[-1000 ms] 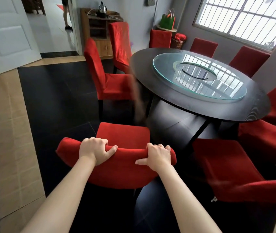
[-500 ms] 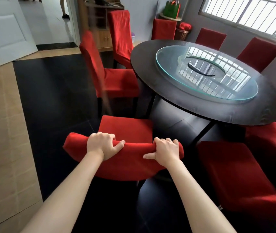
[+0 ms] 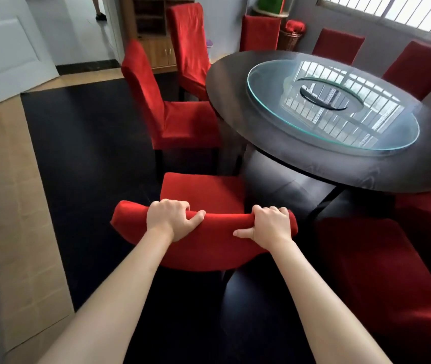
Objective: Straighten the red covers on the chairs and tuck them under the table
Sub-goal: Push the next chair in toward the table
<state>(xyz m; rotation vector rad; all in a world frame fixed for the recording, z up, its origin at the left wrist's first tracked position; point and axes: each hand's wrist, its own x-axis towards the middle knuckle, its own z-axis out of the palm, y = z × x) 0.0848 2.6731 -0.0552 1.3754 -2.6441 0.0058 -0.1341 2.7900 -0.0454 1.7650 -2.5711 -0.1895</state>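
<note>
Both hands grip the top rail of the nearest chair, which stands just off the rim of the round table, its seat pointing toward the pedestal. The left hand has fingers curled over the rail and thumb pressed along the fabric; the right hand clamps the rail's other end the same way. The red cover looks soft and stretchy, likely to slide or bunch over the frame beneath, so I judge the rail the firm place to hold for pushing, and the loose hem the place to tug for smoothing. The chair itself seems solid enough to need both hands. Beyond the table's far side a wicker basket holds a red bundle; what the bundle is I cannot tell.
</note>
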